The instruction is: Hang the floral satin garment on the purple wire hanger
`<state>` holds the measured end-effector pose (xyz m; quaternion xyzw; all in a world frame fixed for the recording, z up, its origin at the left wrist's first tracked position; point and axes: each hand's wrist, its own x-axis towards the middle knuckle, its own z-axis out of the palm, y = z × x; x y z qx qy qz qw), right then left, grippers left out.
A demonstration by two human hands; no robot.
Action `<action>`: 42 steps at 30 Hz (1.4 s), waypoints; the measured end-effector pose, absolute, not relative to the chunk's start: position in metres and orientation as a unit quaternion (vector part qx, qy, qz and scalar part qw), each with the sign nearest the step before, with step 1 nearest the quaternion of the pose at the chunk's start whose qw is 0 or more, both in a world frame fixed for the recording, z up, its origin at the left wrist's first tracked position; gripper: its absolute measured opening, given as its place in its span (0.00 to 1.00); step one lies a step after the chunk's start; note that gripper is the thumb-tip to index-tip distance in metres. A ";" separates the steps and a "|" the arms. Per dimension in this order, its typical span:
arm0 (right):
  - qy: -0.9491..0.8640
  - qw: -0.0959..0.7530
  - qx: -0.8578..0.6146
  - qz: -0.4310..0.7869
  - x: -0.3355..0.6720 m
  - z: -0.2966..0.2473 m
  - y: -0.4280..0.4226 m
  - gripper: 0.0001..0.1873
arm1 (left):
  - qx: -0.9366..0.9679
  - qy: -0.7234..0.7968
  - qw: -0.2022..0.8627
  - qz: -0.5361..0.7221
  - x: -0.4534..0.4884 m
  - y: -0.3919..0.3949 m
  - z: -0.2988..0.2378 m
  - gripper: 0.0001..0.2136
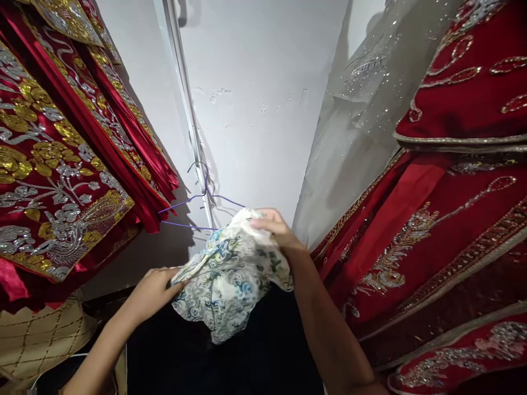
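Note:
A white garment with a blue, green and yellow floral print (230, 285) hangs bunched between my hands. My left hand (156, 291) is closed on its left edge. At the upper right edge, my right hand (274, 226) pinches the cloth, slightly blurred. Just behind the garment, a purple wire hanger (187, 202) hooks on a metal rail; its right arm runs behind the cloth. Whether the hanger's right end sits inside the garment cannot be seen.
Red dresses with gold and silver sequins (61, 153) hang at left. On the right hang a sheer white glittery gown (358, 109) and red beaded garments (444, 236). A metal rail (183, 82) runs along the white wall (263, 60). A beige quilted item (45, 334) lies lower left.

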<state>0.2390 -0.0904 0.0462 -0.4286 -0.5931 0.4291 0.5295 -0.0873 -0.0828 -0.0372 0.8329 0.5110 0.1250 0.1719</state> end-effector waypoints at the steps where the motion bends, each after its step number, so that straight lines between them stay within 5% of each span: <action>1: -0.631 0.506 -0.428 0.404 0.233 0.042 -0.087 0.11 | 0.836 0.517 0.148 0.112 -0.098 -0.080 -0.035 0.14; 7: -0.683 0.497 -0.453 0.285 0.175 -0.019 -0.029 0.22 | 0.787 0.608 0.072 0.068 -0.140 -0.065 -0.027 0.17; 13: -0.709 0.425 -0.461 0.324 0.198 -0.060 -0.014 0.14 | 0.711 0.701 0.049 -0.030 -0.132 -0.071 -0.018 0.18; 20: -0.722 0.450 -0.435 0.295 0.259 -0.032 -0.045 0.16 | 0.746 0.640 0.010 0.187 -0.088 -0.061 0.008 0.24; 28: -0.730 0.431 -0.418 0.327 0.238 -0.033 -0.068 0.14 | 0.805 0.485 0.127 0.317 -0.046 -0.025 0.025 0.23; 35: -0.606 0.519 -0.584 0.152 0.282 -0.003 -0.070 0.43 | 0.802 0.509 0.035 0.311 -0.061 -0.039 0.040 0.15; 38: -0.618 0.497 -0.584 0.174 0.304 0.023 -0.059 0.31 | 0.796 0.510 -0.034 0.324 -0.064 -0.045 0.047 0.14; 40: -0.662 0.437 -0.548 0.266 0.316 0.039 -0.056 0.18 | 0.776 0.521 -0.051 0.351 -0.069 -0.045 0.050 0.12; 42: -0.681 0.364 -0.507 0.383 0.322 0.050 -0.059 0.16 | 0.747 0.533 -0.028 0.395 -0.078 -0.042 0.050 0.13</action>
